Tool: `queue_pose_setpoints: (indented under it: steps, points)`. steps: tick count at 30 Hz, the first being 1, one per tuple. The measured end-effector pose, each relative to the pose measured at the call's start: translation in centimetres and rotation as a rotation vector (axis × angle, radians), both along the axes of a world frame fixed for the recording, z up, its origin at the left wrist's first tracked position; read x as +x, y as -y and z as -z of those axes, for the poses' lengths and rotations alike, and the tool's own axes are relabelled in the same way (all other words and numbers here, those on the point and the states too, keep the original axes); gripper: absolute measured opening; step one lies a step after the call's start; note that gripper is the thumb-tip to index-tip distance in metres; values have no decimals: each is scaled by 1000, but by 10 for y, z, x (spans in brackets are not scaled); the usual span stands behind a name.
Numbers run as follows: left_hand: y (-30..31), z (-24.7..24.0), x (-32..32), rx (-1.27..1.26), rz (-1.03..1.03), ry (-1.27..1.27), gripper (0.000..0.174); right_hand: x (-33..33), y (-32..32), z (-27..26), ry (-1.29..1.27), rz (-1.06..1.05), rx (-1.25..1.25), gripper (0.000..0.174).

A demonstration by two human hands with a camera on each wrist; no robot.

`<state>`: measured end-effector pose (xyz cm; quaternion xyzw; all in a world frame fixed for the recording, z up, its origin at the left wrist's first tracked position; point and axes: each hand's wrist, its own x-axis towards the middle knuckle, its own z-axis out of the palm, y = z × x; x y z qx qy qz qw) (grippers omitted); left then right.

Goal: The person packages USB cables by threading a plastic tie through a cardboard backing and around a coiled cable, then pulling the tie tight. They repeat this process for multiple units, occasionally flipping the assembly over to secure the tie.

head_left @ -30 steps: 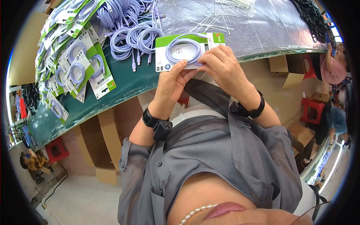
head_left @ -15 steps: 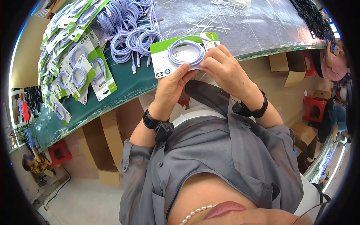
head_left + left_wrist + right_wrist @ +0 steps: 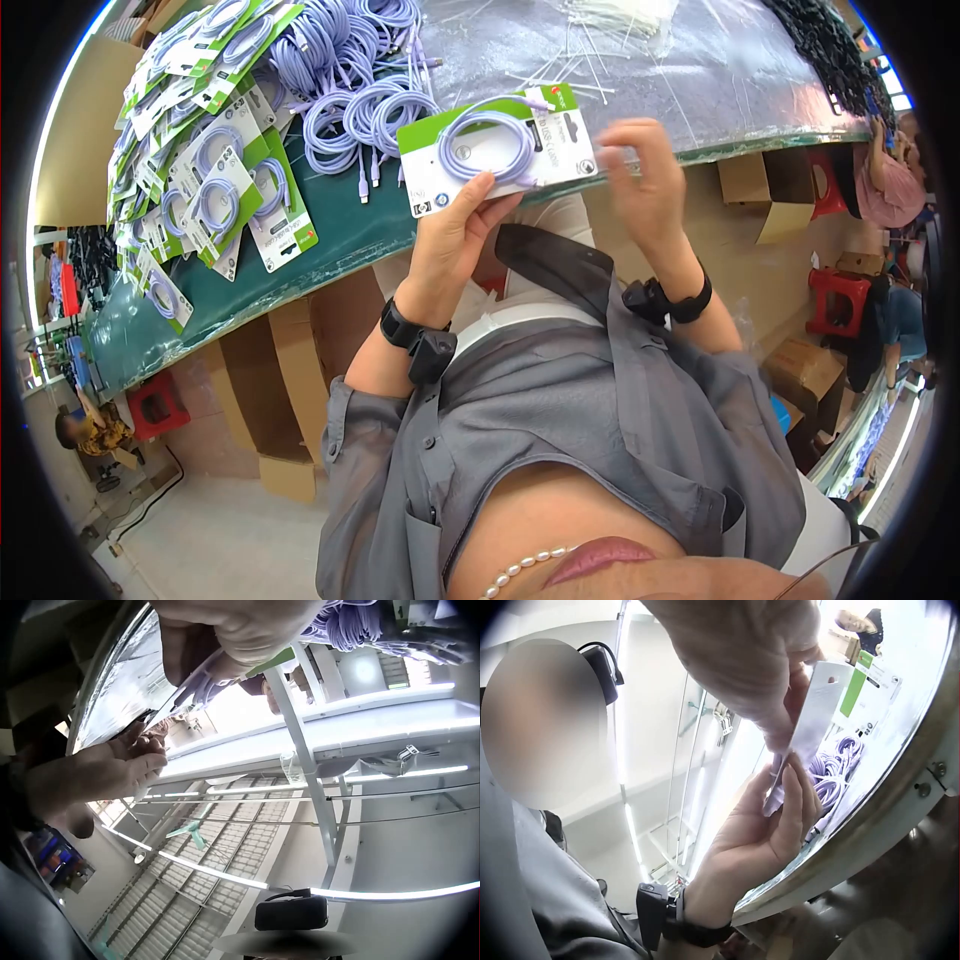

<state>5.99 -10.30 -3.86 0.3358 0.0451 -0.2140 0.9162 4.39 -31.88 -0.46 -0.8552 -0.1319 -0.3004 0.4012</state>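
Observation:
A green-and-white retail card (image 3: 425, 178) carries a coiled lilac USB cable (image 3: 527, 150), close over the table's near edge. My left hand (image 3: 445, 235) grips the card's lower edge, thumb on the front by the coil and the other fingers behind it. Just off the card's right end is my right hand (image 3: 648, 190), raised and blurred, its fingers loosely bent with nothing visible in them. In the right wrist view the card (image 3: 817, 712) is seen nearly edge-on, with my left hand (image 3: 754, 847) below it.
Carded cables (image 3: 220, 205) are heaped on the table's left. Behind the held card lie loose lilac coils (image 3: 325, 130), with thin white ties (image 3: 600, 75) to their right. Black cables (image 3: 825, 50) lie at the far right. An open carton (image 3: 265, 400) stands below the table edge.
My right hand has come away from the coil and moved right, past the card's end. The card has shifted slightly down and left in my left hand's grip, tilting a little.

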Motion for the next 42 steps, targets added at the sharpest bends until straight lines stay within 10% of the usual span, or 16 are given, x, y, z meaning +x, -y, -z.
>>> queue_pose_setpoints:
  steps: [3,9,12,15,25,27,31,35,42]
  points:
    - [-8,6,-3,13,-7,-57,38,-5,-2,0,-606,107,419,18]
    - [-1,-2,-25,16,107,-66,39,-8,-29,61,-441,-242,-168,51]
    - [-8,-3,-22,21,111,-41,37,1,-32,47,-436,-387,227,49]
    - [-10,-1,-26,-23,153,-28,39,4,-29,31,115,-351,-189,49]
    - [-7,-9,4,84,-99,230,38,26,-53,42,58,-206,-240,38]
    - [-8,-19,7,157,-155,353,38,10,-59,13,-581,-693,920,34]
    - [-12,-5,5,58,59,631,68,17,-46,18,-693,-698,1331,24]
    - [-39,-2,9,-96,218,506,110,36,-5,-7,-758,-545,1041,28]
    - [-41,-6,24,106,217,452,67,50,0,-24,-862,-591,759,35]
